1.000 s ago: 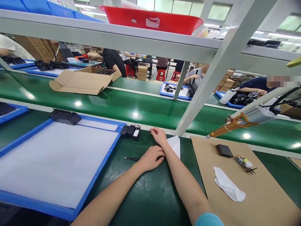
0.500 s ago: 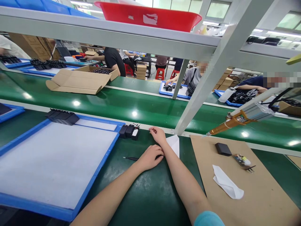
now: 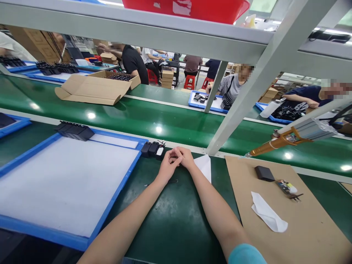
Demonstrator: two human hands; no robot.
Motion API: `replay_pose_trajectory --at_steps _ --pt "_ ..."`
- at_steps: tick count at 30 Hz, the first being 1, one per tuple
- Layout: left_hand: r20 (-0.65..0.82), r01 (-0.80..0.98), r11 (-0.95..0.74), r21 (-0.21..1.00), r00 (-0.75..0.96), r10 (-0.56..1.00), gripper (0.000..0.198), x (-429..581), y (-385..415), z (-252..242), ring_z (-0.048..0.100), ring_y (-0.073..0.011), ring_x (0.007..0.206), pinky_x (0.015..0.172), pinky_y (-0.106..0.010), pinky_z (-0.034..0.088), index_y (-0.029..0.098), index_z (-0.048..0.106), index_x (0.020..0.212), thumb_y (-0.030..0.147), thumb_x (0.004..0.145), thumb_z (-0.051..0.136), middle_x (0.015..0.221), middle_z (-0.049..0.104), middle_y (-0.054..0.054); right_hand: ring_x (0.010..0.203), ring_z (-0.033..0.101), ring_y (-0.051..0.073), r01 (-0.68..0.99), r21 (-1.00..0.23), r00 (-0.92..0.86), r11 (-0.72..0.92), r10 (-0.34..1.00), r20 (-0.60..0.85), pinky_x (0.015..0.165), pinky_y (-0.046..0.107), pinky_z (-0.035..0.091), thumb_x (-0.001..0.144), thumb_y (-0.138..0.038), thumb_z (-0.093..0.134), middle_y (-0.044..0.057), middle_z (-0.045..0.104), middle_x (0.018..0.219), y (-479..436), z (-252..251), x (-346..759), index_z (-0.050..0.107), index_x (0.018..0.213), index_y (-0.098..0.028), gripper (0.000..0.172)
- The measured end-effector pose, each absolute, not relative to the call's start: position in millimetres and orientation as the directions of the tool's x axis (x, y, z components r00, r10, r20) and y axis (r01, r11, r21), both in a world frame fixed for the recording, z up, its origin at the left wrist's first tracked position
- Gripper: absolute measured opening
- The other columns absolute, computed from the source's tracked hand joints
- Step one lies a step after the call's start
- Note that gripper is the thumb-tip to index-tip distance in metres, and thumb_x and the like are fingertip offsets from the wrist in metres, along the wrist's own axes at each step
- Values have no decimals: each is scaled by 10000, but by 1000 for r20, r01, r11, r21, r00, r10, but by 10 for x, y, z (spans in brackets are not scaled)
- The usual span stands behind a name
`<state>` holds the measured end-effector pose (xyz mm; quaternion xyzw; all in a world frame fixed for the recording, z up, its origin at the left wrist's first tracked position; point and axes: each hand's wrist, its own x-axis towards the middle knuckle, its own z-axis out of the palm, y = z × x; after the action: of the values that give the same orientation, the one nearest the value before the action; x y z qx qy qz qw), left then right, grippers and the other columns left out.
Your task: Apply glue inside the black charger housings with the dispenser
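My left hand and my right hand meet near the far edge of the green bench, fingers curled and pressed against each other. Whether anything sits between them is hidden. Just left of the hands stand three small black adapters, one with a white label. A thin pair of tweezers lies on the mat under my left wrist. A folded white paper lies right of my right forearm.
A blue-rimmed tray lined with white foam fills the left, with a row of black parts at its far corner. On the right, a cardboard sheet carries a black block, a circuit board and a white cloth. An orange tool hangs above it. Other people work beyond the green conveyor.
My left hand has lifted off the tweezers and moved forward to join my right hand. The tweezers stay on the mat. The view has tilted down slightly.
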<state>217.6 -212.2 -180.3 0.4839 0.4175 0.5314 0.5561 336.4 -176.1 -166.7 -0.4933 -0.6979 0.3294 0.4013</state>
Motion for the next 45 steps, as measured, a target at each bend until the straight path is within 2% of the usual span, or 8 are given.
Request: replay_pose_trajectory --at_steps 7,11,21,29,35,45 --pt "143 -186 -123 975 99 985 420 2148 -2171 -1692 632 -153 839 655 -231 524 178 579 1094 379 756 727 1041 660 -74 793 630 162 316 -878 -301 360 915 267 758 266 469 913 -531 428 32 702 837 -1763 -1677 3375 710 860 -197 440" --pt "149 -187 -129 974 97 984 427 2147 -2181 -1658 640 -176 848 630 -237 528 170 606 1088 394 746 731 1011 676 -81 828 645 172 272 -894 -345 355 903 254 792 284 489 902 -535 452 41 714 904 -1753 -1672 3382 723 883 -201 431" --pt "150 -168 -135 976 77 986 367 2123 -2200 -1604 626 -170 854 632 -228 524 186 668 1052 410 764 712 1086 665 -67 808 629 168 252 -911 -357 326 907 226 755 282 486 863 -506 531 31 714 869 -1747 -1630 3389 726 931 -200 369" --pt "124 -211 -103 972 86 989 370 2121 -2190 -1622 639 -147 795 582 -209 510 170 637 1021 444 778 689 1136 651 -82 705 596 140 269 -915 -344 300 918 199 656 248 453 851 -460 547 22 698 816 -1766 -1611 3385 727 944 -194 334" --pt "114 -204 -99 974 65 991 359 2121 -2180 -1636 617 -119 697 575 -215 497 176 661 1012 455 788 678 1056 677 -64 665 580 136 258 -923 -345 285 920 188 619 236 456 840 -441 550 4 665 718 -1759 -1634 3383 724 942 -199 315" --pt "97 -225 -82 971 56 994 368 2124 -2190 -1608 587 -101 625 564 -219 479 182 701 1010 466 776 694 960 696 -46 663 579 124 191 -950 -371 248 914 164 623 240 460 832 -468 570 26 698 849 -1726 -1656 3409 713 1011 -197 355"
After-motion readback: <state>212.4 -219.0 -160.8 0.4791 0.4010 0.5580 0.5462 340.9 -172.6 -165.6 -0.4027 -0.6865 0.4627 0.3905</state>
